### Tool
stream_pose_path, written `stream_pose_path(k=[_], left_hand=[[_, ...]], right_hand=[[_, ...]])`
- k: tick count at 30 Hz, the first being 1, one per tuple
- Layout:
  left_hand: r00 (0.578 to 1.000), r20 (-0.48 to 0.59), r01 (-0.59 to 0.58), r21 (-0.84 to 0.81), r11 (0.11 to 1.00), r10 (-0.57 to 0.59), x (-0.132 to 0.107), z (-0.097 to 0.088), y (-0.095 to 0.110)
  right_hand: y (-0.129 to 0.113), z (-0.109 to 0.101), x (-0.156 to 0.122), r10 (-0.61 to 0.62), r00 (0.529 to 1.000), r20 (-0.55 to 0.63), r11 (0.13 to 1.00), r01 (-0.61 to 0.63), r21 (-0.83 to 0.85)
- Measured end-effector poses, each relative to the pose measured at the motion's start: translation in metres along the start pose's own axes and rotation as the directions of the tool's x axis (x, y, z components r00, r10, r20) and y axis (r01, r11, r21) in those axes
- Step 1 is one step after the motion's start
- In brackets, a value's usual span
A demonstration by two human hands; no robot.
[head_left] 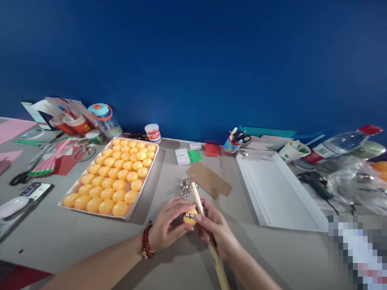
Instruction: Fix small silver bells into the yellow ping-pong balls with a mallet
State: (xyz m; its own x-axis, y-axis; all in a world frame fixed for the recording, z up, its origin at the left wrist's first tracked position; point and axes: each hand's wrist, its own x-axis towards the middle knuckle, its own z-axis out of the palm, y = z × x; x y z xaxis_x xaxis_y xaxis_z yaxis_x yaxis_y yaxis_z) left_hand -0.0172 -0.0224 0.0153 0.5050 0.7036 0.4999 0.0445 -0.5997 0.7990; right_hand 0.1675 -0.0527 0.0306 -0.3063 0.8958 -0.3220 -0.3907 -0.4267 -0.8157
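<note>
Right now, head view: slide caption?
Left hand holds a beaded orange ball; right hand holds a wooden stick beside it.

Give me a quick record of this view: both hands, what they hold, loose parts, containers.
Left hand: fingertips around an orange ball with a row of silver beads on it
Right hand: grips a wooden stick, thumb at the ball's edge
Loose parts: silver pieces beside the stick's far end
Containers: box of orange balls, left; white tray, right

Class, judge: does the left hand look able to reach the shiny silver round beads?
Probably yes: the beads lie just beyond the left hand, though its grip is on the glossy orange ball.
</note>
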Motion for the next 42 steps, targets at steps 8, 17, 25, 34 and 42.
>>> stream_pose_path(k=[8, 17, 25, 34, 42], left_hand=[[0.999, 0.000, -0.037, 0.055, 0.998, 0.037, 0.0010, 0.0013, -0.0020], [1.000, -0.019, -0.013, 0.105, 0.994, 0.015, -0.0012, -0.0004, -0.0032], [0.999, -0.028, 0.028, 0.122, 0.992, -0.025, -0.0049, 0.0028, -0.0029], [0.998, -0.052, -0.029, 0.054, 0.998, 0.032, -0.0010, 0.0033, -0.0002], [0.998, -0.056, 0.013, 0.067, 0.998, -0.009, -0.0049, 0.0043, -0.0034]], right_hand=[[0.0012, -0.0010, 0.0002, -0.034, 0.999, -0.035, 0.999, 0.033, -0.028], [-0.0003, 0.0010, 0.0001, -0.012, 0.999, -0.030, 1.000, 0.012, 0.015], [-0.0005, 0.0019, 0.0008, -0.010, 0.997, -0.070, 1.000, 0.011, 0.012], [-0.0024, 0.0032, -0.0005, -0.029, 0.999, -0.039, 0.998, 0.031, 0.057], [-0.0035, 0.0035, -0.0010, -0.029, 0.999, -0.040, 0.998, 0.031, 0.053]])
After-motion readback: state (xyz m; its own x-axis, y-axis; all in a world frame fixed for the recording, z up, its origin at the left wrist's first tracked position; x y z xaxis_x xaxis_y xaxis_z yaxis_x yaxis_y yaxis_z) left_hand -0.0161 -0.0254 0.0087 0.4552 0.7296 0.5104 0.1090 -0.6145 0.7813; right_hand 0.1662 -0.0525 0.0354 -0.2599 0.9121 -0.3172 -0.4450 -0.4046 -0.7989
